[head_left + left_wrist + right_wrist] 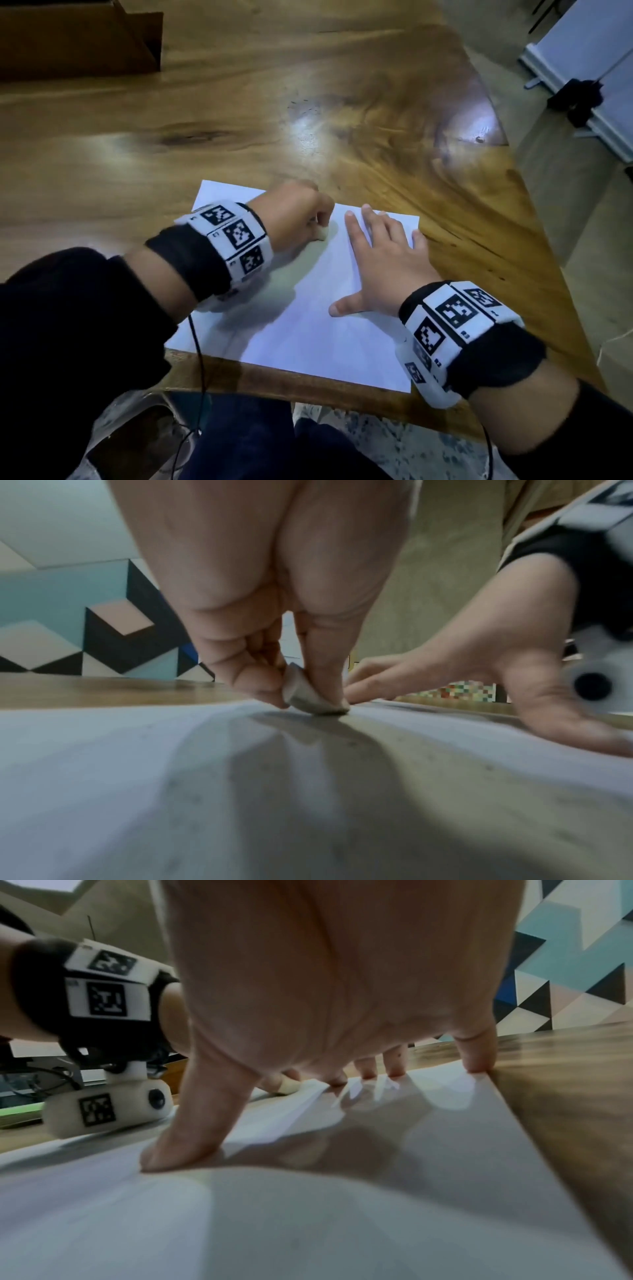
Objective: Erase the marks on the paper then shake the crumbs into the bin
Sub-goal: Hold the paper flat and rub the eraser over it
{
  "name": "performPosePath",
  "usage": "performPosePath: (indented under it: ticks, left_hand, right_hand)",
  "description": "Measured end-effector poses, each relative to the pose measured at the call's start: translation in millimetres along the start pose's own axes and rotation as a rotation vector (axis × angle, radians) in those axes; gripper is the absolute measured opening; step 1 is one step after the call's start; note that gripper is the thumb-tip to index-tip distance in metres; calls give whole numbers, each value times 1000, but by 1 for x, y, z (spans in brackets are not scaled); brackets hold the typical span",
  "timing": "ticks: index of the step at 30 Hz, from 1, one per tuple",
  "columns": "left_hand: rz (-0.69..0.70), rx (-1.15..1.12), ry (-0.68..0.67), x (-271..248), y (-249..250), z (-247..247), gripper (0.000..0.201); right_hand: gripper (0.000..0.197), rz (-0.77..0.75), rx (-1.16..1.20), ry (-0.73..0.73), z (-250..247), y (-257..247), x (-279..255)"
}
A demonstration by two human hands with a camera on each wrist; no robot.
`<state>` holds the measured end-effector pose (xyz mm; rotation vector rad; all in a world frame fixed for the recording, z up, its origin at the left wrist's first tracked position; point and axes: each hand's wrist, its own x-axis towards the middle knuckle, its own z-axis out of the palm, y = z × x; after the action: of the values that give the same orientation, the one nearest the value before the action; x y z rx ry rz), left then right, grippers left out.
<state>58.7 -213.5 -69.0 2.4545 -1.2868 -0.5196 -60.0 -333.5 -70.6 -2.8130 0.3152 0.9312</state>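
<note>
A white sheet of paper (pixel 308 329) lies on the wooden table (pixel 239 137) near its front edge. My left hand (pixel 301 219) pinches a small white eraser (pixel 323 234) between thumb and fingers and presses it onto the far part of the sheet; the left wrist view shows the eraser (pixel 308 696) touching the paper (pixel 137 777). My right hand (pixel 380 260) lies flat with spread fingers on the right half of the sheet and holds it down; in the right wrist view its thumb and fingertips (pixel 476 1066) press on the paper (pixel 342 1218). No marks are plain to see. No bin is in view.
The table's right edge runs diagonally just beyond my right hand, with floor past it. A dark brown box (pixel 78 37) stands at the far left of the table. A white board on a stand (pixel 589 85) is off to the right. Cables hang from both wrists.
</note>
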Motion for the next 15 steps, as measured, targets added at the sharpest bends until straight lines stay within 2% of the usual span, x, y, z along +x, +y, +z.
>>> performPosePath:
  ticks: [2,6,8,10,13,15]
  left_hand:
    - [28,-8,-16,-12,1,5,11]
    - [144,-20,-265,-56,8,16,9]
    - [126,-36,-323,-62,7,14,7]
    - [30,-84,-273,-57,4,7,9]
    - [-142,-108,-67,-35,-4,-3,20]
    - [-187,-114,-19,-20,-5,-9,23]
  right_hand:
    - [133,1,3,-6,0,0,0]
    - [134,1,6,-12,-1,0,1]
    - [134,-3,4,-4,-1,0,0]
    - [133,-6,-2,6,0,0,0]
    - [133,-6,-5,7,0,0,-1]
    - [133,-6,-8,5,0,0,-1]
